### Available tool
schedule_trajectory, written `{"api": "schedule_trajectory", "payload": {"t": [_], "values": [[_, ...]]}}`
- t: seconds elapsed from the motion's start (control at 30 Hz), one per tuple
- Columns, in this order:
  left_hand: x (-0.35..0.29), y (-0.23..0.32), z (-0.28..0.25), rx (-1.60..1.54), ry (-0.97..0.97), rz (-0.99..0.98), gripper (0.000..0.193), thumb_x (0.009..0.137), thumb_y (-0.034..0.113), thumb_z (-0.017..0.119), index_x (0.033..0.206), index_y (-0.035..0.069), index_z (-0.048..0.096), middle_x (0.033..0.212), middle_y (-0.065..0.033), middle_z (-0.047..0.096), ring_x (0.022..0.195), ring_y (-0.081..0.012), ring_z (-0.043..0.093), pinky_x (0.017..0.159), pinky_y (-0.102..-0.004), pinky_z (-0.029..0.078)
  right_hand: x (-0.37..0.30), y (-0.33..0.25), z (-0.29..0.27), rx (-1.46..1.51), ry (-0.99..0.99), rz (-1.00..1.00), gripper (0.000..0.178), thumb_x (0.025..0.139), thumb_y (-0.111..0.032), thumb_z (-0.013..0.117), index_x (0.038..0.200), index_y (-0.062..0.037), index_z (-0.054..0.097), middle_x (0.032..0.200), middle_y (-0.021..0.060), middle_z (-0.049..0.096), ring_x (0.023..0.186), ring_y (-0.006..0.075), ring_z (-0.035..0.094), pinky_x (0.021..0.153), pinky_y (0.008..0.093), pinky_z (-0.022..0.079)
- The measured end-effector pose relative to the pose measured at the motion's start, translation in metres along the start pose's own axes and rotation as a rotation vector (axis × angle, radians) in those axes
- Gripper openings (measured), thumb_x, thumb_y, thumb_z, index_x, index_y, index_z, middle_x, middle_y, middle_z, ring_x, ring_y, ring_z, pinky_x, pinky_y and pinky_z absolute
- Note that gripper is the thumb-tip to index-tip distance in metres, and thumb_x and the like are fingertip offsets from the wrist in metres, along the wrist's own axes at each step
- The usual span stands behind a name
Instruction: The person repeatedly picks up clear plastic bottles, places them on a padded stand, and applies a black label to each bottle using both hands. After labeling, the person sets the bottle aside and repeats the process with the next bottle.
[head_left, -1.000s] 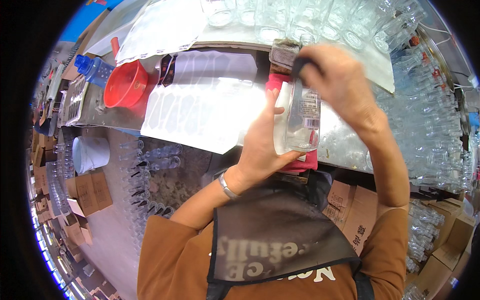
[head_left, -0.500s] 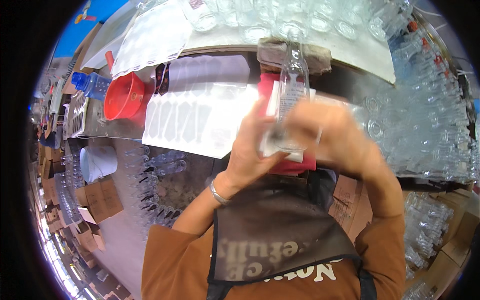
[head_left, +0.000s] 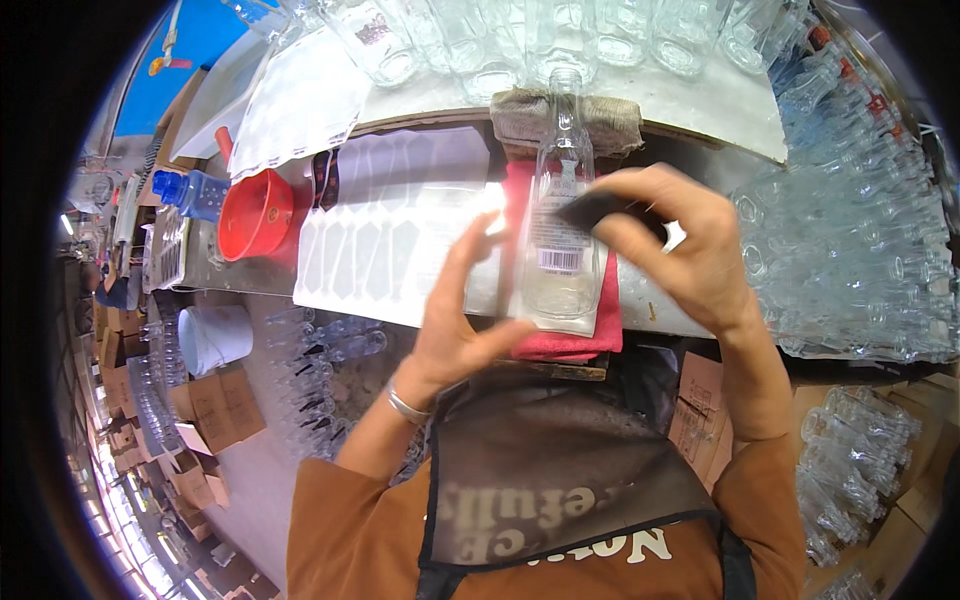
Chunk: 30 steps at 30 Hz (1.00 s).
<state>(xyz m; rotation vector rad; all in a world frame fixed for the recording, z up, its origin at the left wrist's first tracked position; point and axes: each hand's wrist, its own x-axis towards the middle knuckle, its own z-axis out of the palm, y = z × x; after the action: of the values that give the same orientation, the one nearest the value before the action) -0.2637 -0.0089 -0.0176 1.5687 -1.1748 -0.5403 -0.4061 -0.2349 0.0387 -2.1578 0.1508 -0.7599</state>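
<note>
A clear glass bottle (head_left: pixel 561 285) lies on its back on a pink cloth (head_left: pixel 610 325) with white paper under it, its neck resting on a rolled beige cloth (head_left: pixel 612 122). A clear label with fine print and a barcode shows on its upper side. My right hand (head_left: pixel 690 245) pinches a flat black scraper (head_left: pixel 598 208) over the label, at the bottle's right side. Left of the bottle is my left hand (head_left: pixel 450 320), open, fingers spread and thumb by the bottle's base; whether the thumb touches the glass I cannot tell.
A sheet of clear labels (head_left: pixel 375 265) lies left of the bottle. Beyond it are a red plastic cup (head_left: pixel 256 215) and a blue spray bottle (head_left: pixel 192 193). Glass bottles crowd the far shelf and the right side (head_left: pixel 850 240). On the floor stand a white bucket (head_left: pixel 215 338) and cardboard boxes (head_left: pixel 222 410).
Both hands were close around the bottle's lower part, the right one blurred. Now my left hand has come away to the left, and the scraper and barcode are in plain sight.
</note>
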Motion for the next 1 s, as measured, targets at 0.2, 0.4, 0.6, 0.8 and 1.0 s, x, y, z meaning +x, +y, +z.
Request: {"api": "schedule_trajectory", "payload": {"t": [0.2, 0.4, 0.6, 0.8, 1.0], "values": [[0.109, 0.027, -0.027, 0.335, 0.126, 0.208, 0.044, 0.097, 0.014, 0.059, 0.138, 0.000, 0.056, 0.131, -0.0191, 0.063, 0.120, -0.0313, 0.060, 0.102, -0.0391, 0.045, 0.039, 0.008, 0.000, -0.452, 0.135, -0.206, 0.018, 0.081, -0.006, 0.072, 0.099, -0.0037, 0.070, 0.095, 0.0110, 0.070, 0.084, 0.0273, 0.067, 0.072, 0.0353, 0.054], [0.168, 0.022, 0.006, 0.854, 0.106, 0.176, 0.038, 0.095, 0.037, 0.062, 0.115, 0.004, 0.069, 0.094, -0.0119, 0.075, 0.091, -0.0294, 0.068, 0.088, -0.0446, 0.046, -0.022, -0.048, 0.013, -0.034, -0.345, -0.156, 0.015, 0.081, -0.010, 0.075, 0.094, -0.0065, 0.068, 0.081, 0.0098, 0.063, 0.076, 0.0298, 0.063, 0.068, 0.0394, 0.053], [0.183, 0.026, 0.028, 1.023, 0.154, 0.120, 0.051, 0.081, 0.046, 0.075, 0.104, 0.002, 0.067, 0.078, -0.0128, 0.072, 0.080, -0.0314, 0.068, 0.081, -0.0451, 0.044, -0.036, -0.017, 0.013, -0.073, 0.035, -0.147, 0.026, 0.072, 0.003, 0.074, 0.097, -0.0053, 0.071, 0.093, 0.0096, 0.070, 0.084, 0.0278, 0.068, 0.077, 0.0391, 0.054], [0.147, 0.053, 0.000, 0.285, 0.215, -0.038, 0.045, 0.089, 0.031, 0.073, 0.118, -0.003, 0.066, 0.095, -0.0119, 0.073, 0.091, -0.0210, 0.070, 0.093, -0.0337, 0.049, -0.093, -0.052, 0.002, 0.252, -0.100, -0.010, 0.020, 0.079, -0.004, 0.077, 0.097, -0.0027, 0.070, 0.090, 0.0078, 0.069, 0.075, 0.0214, 0.065, 0.066, 0.0332, 0.053], [0.016, 0.109, -0.093, -0.108, 0.336, -0.016, 0.044, 0.097, 0.020, 0.064, 0.132, -0.007, 0.058, 0.109, -0.0128, 0.071, 0.104, -0.0227, 0.067, 0.097, -0.0362, 0.050, -0.105, -0.028, -0.005, 0.400, 0.291, 0.150, 0.020, 0.088, -0.011, 0.073, 0.100, 0.0034, 0.066, 0.090, 0.0109, 0.064, 0.086, 0.0201, 0.057, 0.079, 0.0306, 0.045]]}}
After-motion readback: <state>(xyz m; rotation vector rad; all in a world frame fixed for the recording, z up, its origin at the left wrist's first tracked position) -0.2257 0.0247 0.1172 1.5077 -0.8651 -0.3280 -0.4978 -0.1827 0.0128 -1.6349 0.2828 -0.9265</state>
